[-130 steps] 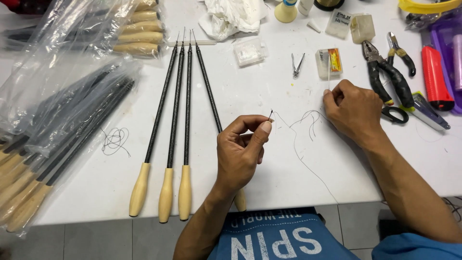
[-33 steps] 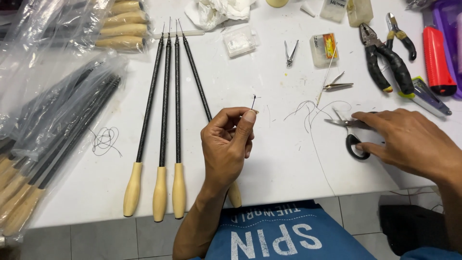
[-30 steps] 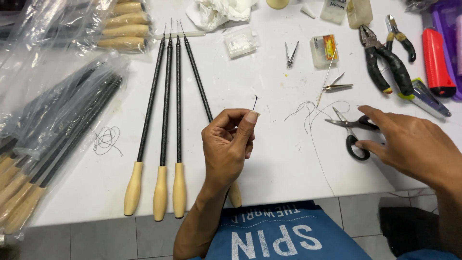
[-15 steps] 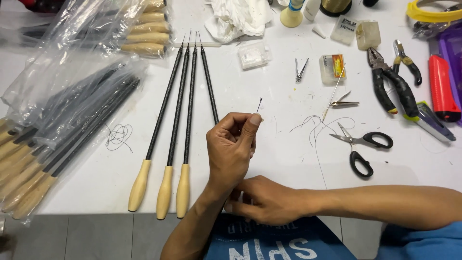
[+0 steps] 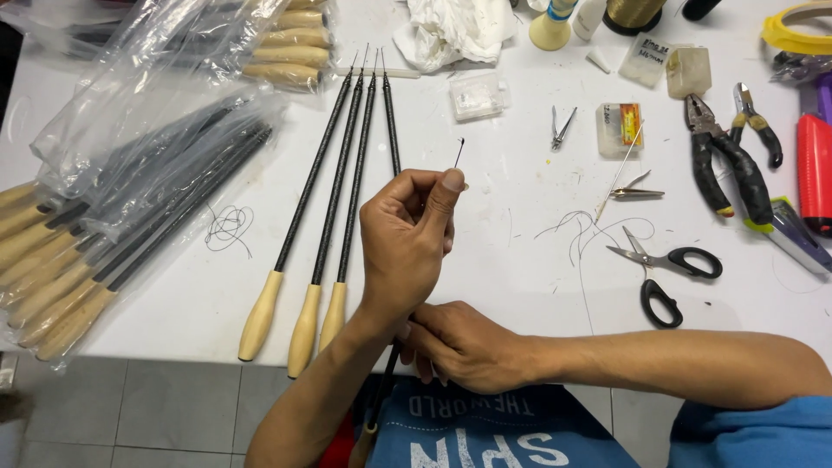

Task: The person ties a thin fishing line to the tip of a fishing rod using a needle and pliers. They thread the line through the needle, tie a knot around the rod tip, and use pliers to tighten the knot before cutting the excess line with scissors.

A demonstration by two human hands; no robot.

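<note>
My left hand (image 5: 406, 247) is raised over the table's front edge, thumb and fingers pinched on a thin black needle-like tip (image 5: 458, 152) that points up and away. My right hand (image 5: 464, 345) reaches across under my left wrist, its fingers curled at a black rod (image 5: 387, 104). That rod runs from the table under my left hand and down past the edge to its wooden handle (image 5: 360, 447). Three more black rods with wooden handles (image 5: 334, 208) lie side by side just left of my hands.
Scissors (image 5: 666, 267) and loose thread (image 5: 568, 232) lie to the right. Beyond them are pliers (image 5: 724, 169), a nail clipper (image 5: 561, 127), a small orange box (image 5: 620, 128) and a red lighter (image 5: 815, 173). Plastic bags of rods (image 5: 130, 173) fill the left. White cloth (image 5: 455, 30) lies at the back.
My right hand has left the scissors on the table and swung left, under my left wrist at the table edge. My left hand keeps the thin tip pinched.
</note>
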